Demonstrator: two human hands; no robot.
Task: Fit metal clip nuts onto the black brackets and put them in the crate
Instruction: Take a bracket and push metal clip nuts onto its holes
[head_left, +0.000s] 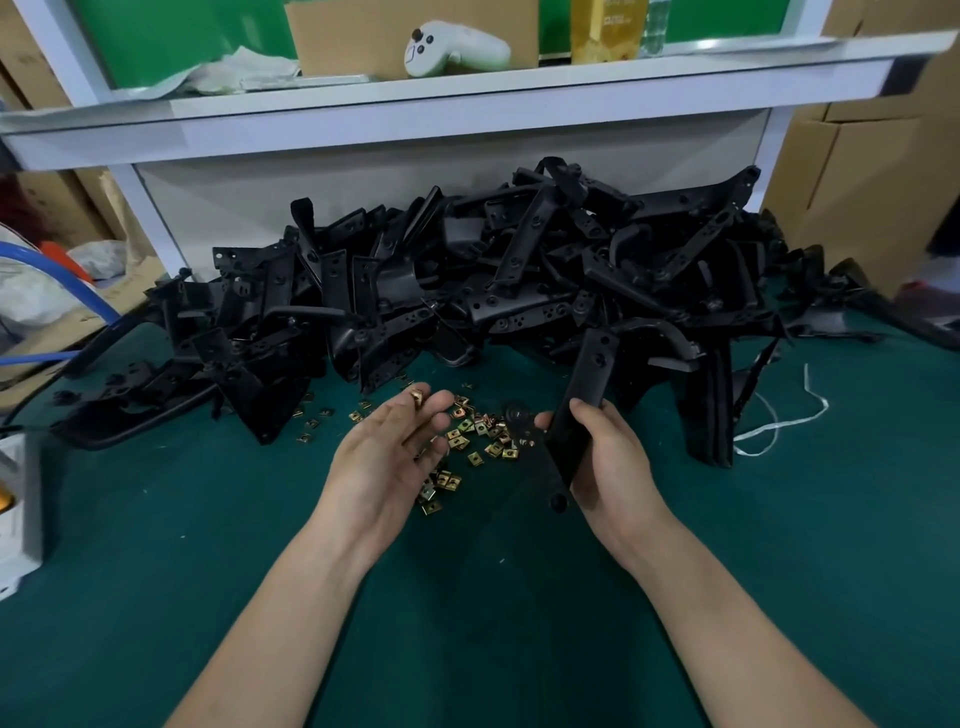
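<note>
I see my left hand raised just over the green table, palm turned up. The thumb and forefinger tips pinch a single clip nut, and the other fingers lie loosely spread. My right hand curls round the middle of one black bracket, which stands tilted. Its upper end leans toward the heap behind and its lower end points down toward me. The two hands are near each other but not touching.

Between and under them the loose clip nuts lie scattered on the table, brass-coloured. Behind these, the pile of brackets spreads across the table. A white string trails at the right. Above, on the shelf, sits a white controller.
</note>
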